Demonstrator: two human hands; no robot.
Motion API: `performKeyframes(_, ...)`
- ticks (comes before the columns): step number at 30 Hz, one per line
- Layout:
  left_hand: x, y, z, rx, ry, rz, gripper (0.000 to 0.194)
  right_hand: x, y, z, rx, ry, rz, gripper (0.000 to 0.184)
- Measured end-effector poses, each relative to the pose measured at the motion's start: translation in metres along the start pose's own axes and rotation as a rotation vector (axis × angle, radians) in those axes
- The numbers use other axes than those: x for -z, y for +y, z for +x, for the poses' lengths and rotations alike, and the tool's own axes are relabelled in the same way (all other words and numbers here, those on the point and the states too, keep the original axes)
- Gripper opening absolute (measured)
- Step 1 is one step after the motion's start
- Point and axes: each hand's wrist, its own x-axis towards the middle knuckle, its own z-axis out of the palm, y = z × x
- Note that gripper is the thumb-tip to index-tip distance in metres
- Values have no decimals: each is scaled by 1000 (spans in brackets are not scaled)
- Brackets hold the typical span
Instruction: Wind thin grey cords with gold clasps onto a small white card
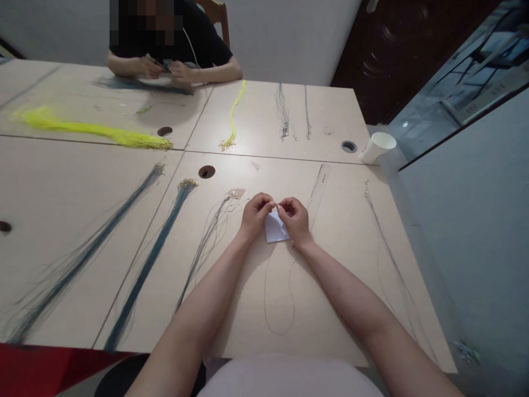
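- While our two hands meet over the paper (276,229), thumb and finger of each are pinched together, the tips almost touching; a grip this close probably steadies something tiny.
- We cannot tell what sits between the tips of the left hand (257,214) and the right hand (295,216) — it is too small — though it may be the cord's ends.
- The cord (280,333) hangs in one thin loop on the table (330,309), between our forearms, its upper part lost near the paper.
- The paper lies right under our fingers, perhaps so that fine bits show up against white.
- The bunches lie lengthwise and apart, likely to keep strands from tangling; several have their metal ends gathered at one end, presumably for easy picking.
- One tan card (237,193) lies under the metal ends of the thin bunch (202,245), just beyond our left hand.
- We count two thick blue bunches (155,251), two yellow bunches (124,136), two sparse dark bunches (282,113) on the far side, and one loose bunch (386,242) at our right.
- There is one ruler (319,190), slanting past our right hand, and one cup (378,148) by the edge.
- One co-worker (206,41) sits opposite — both of their hands raised over dark strands (140,85).
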Motion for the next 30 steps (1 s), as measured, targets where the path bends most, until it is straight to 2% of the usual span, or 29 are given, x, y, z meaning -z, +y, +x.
performKeyframes(30,-1,-1,-1,-1,-22,-29,17,3,-6,0,142,9,-81,4)
